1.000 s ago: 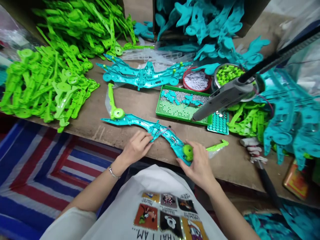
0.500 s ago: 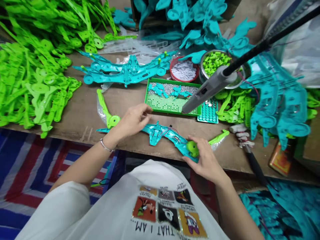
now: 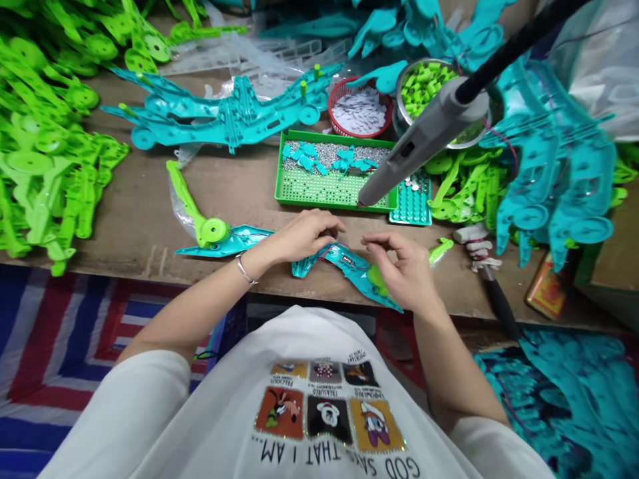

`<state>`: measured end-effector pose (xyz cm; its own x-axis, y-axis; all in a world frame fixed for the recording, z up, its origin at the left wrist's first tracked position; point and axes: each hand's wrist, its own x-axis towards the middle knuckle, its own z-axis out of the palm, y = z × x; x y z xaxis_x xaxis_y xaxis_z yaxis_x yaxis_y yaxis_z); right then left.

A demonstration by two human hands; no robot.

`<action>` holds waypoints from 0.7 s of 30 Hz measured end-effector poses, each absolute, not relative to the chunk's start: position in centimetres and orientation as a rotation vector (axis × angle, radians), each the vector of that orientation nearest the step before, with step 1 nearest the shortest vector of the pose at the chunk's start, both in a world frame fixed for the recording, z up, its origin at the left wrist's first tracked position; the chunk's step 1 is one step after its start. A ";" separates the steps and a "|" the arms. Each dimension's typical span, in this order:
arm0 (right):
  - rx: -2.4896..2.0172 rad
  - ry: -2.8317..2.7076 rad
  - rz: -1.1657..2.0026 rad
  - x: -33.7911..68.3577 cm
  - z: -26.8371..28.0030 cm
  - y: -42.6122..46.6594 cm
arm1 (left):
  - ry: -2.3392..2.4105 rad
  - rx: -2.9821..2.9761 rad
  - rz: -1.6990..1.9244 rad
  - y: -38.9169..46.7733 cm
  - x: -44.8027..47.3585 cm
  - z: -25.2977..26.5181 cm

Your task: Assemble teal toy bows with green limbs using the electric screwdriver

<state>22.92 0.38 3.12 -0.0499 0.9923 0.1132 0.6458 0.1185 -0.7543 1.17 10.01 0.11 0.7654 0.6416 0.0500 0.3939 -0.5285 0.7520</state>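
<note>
A turquoise bow-shaped plastic shell (image 3: 352,261) with thin wires lies on the table before me. A lime-green arm with a round hub (image 3: 213,231) sits on its left end. Another green arm (image 3: 440,253) is at the right end, its hub mostly behind my right hand. My left hand (image 3: 307,236) hovers over the shell's middle, fingers bent and thumb drawn in; whatever they pinch is too small to make out. Beside the right hub, my right hand (image 3: 404,266) has thumb and forefinger apart, with nothing visible between them.
Behind the shell stands a green tray (image 3: 334,193) of small metal pieces and turquoise bits. A grey-tipped screwdriver (image 3: 419,146) hangs over it. Further back are a red basket (image 3: 335,123), a metal bowl (image 3: 399,100) and turquoise shells (image 3: 229,126). Green parts (image 3: 44,159) pile up left.
My left hand has moved right, from beside the tray's left corner to above the shell's middle. My right hand has loosened from the right hub and lifted slightly. The view has shifted.
</note>
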 end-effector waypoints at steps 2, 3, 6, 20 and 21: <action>-1.616 -1.737 0.687 23.3 2.7 -0.2 | 0.815 2.119 0.523 9.6 1.0 0.2; -1.626 -1.735 0.686 23.4 2.5 -0.4 | 0.855 2.077 0.587 9.4 0.8 0.3; -1.634 -1.774 0.690 23.5 2.1 -0.9 | 1.016 1.949 0.755 8.6 -0.2 0.4; -1.647 -2.078 0.506 20.5 0.0 -2.9 | 1.164 1.413 0.978 5.8 -3.4 -1.6; -1.638 -2.097 0.505 20.7 -0.3 -2.9 | 1.127 1.408 0.989 5.7 -3.4 -1.7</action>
